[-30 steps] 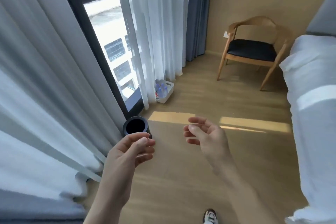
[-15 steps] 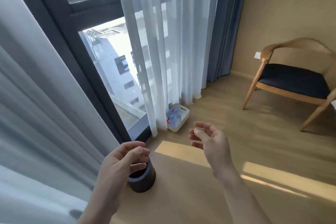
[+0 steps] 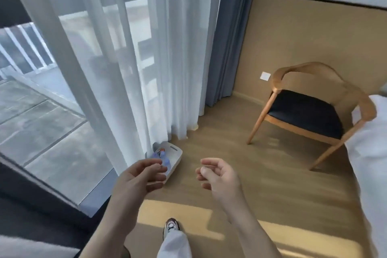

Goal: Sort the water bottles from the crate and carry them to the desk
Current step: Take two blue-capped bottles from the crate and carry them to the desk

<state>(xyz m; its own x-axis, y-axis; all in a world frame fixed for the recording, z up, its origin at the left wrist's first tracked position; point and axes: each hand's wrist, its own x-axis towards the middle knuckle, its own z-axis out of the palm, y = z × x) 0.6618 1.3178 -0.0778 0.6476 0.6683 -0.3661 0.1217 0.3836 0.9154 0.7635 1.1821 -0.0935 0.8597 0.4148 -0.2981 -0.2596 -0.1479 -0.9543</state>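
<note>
Closest to the camera there's a white trouser leg ending in a white sneaker with dark red trim, planted on the light wood-look floor right at a strip of sunlight. Both bare arms reach forward above it. The person's left hand is loosely open, fingers half curled, holding nothing. The person's right hand looks about the same: relaxed, curled a bit, empty.

Just past the left fingertips sits the white plastic crate, on the floor against the hem of the sheer white curtain by the big window. The left hand overlaps part of it in this view, but whether it's actually touching can't be made out. Inside are the clear plastic water bottles, bluish looking, one with a reddish-orange cap. Too blurry to count them properly. Labels or brand names? Nothing readable, the frame is soft and the bottles are tiny.

Further back a heavier grey-blue drape hangs in the corner. Right of that is a curved wooden armchair with a black seat cushion, standing well apart from the crate, in front of a tan wall panel with a small white wall plate. A white bed edge pokes in at far right.
</note>
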